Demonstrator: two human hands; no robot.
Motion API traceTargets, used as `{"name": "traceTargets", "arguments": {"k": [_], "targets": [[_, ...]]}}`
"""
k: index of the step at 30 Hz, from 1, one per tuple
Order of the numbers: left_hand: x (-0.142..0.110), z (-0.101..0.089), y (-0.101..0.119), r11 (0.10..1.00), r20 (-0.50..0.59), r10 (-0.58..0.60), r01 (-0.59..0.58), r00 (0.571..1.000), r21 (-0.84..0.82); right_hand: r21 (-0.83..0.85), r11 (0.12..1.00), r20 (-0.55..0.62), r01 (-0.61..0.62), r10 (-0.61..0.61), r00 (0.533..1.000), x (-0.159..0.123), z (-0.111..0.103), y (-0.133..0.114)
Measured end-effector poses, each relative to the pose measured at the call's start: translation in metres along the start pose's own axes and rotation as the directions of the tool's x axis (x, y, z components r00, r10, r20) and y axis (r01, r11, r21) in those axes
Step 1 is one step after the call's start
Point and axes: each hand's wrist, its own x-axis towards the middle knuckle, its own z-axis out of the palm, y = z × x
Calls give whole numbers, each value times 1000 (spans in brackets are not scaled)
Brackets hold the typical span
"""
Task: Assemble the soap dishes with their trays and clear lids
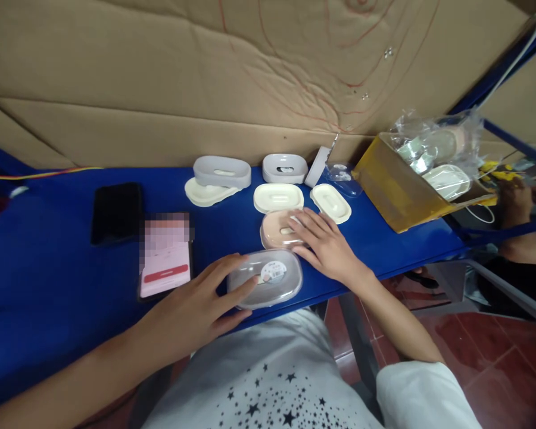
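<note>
Close to the table's front edge lies an oval clear plastic cover (290,286) with a round printed label on it. My left hand (217,292) rests at the cover's left end, fingers spread, one fingertip near the label. Just behind it sits a pinkish oval container (272,229), which looks like a soap dish. My right hand (324,241) lies over that dish's right side with its fingers stretched out, hiding part of it. Behind the hands are a cream oval tray (278,198) and a second cream tray (331,204).
Grey oval dishes (223,171) stand along the cardboard wall (161,71). Two phones, one dark (116,213) and one lit (166,256), lie at left. A yellow-taped box (393,190) with bagged dishes stands at right. Beyond it shows another person's arm (529,247).
</note>
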Motion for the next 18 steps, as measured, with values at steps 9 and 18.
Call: {"name": "traceTargets", "arguments": {"k": [9, 18], "targets": [[86, 33, 25, 974, 53, 227, -227, 972, -23, -129, 934, -184, -333, 308, 933, -129, -9, 57], [200, 82, 40, 991, 108, 133, -136, 985, 18, -53, 918, -384, -393, 345, 856, -122, -4, 54]]}}
